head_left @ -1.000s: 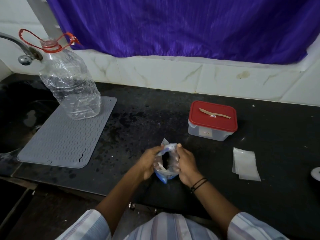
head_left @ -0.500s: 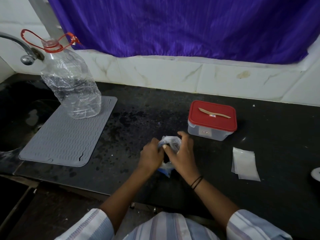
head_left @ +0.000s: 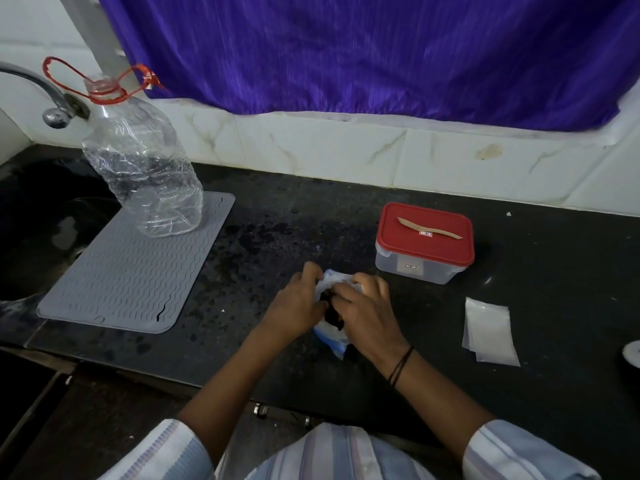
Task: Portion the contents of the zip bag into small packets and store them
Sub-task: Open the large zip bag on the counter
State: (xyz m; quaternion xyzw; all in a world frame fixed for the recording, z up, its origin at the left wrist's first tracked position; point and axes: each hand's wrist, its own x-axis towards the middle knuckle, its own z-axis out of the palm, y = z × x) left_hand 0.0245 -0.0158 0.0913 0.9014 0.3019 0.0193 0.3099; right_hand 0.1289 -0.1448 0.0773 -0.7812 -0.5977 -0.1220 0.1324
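- Black counter (head_left: 346, 209) under a purple curtain (head_left: 346, 50), white tiles behind.
- Zip bag (head_left: 330, 336) sits dead center; left hand (head_left: 298, 306) and right hand (head_left: 367, 313) both have fingers curled around its top, dark stuff inside.
- Red-lidded container (head_left: 425, 242) at 2 o'clock from the bag, small packets (head_left: 490, 330) at 3 o'clock.
- Clear bottle (head_left: 142, 168) on a grey mat (head_left: 131, 265) around 10 o'clock.

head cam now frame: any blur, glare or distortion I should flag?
Head view: wide-angle bending curves the tile line and countertop edge; the purple curtain is streaked with motion blur; dim, soft light, faint shadows; small glints on the clear bottle; left hand and right hand on the zip bag are slightly soft, its dark contents unreadable.
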